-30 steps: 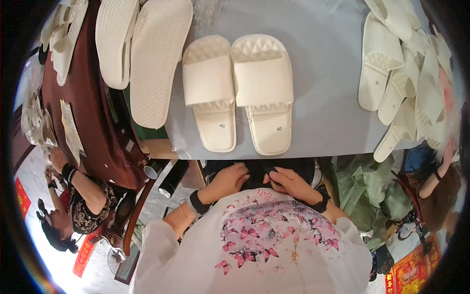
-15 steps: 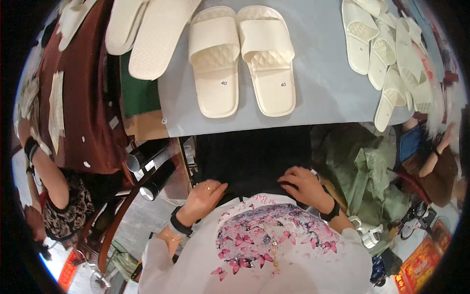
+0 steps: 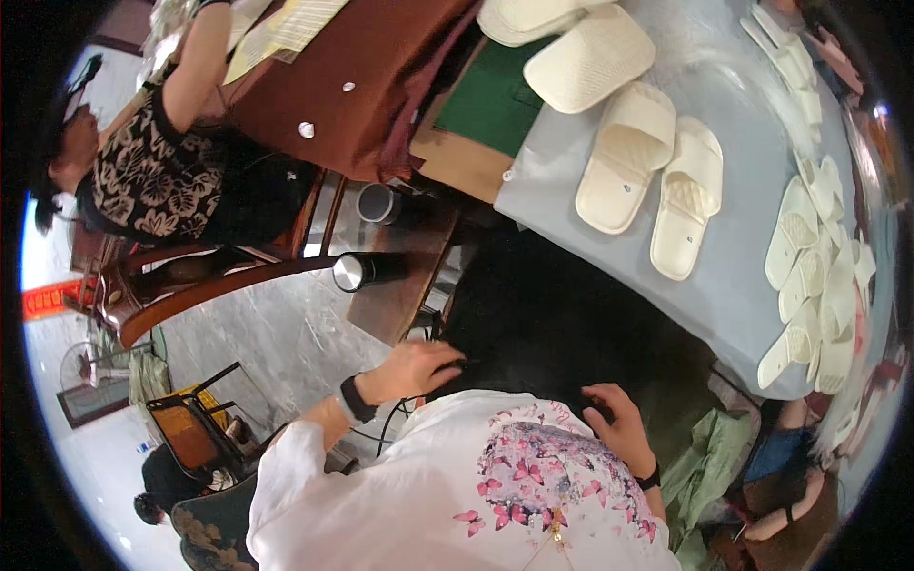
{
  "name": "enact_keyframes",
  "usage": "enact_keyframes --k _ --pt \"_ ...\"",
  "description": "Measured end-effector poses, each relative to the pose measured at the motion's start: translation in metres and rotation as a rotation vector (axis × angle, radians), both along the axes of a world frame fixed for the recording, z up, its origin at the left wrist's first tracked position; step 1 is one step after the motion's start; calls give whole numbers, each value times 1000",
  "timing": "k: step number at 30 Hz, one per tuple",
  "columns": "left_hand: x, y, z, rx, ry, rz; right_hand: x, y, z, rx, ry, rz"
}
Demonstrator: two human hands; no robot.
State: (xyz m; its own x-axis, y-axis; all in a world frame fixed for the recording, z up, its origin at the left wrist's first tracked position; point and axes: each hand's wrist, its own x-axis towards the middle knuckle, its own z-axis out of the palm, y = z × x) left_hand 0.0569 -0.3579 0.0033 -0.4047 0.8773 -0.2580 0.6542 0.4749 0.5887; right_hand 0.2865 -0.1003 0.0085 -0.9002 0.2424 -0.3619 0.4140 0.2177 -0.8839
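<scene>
The left hand and right hand both rest on a black fabric mass in the person's lap, left hand toward its left edge, right hand at its near edge. Beyond the fabric, a pair of cream quilted foam slippers lies side by side on the grey-covered table. A row of flat cream insoles lies to the right of the pair on the same table, and a steel-lidded black flask rests on a wooden stool left of the fabric.
</scene>
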Motion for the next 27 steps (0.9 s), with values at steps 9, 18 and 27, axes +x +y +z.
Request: enact_keyframes --k 9,18,27 --pt "-8 2 37 -359 -312 -294 -4 18 14 53 -160 420" --pt "-24 58 58 -127 -76 -283 -2 36 8 287 135 131" --pt "-66 135 17 -203 140 -338 126 46 -163 870 -500 53"
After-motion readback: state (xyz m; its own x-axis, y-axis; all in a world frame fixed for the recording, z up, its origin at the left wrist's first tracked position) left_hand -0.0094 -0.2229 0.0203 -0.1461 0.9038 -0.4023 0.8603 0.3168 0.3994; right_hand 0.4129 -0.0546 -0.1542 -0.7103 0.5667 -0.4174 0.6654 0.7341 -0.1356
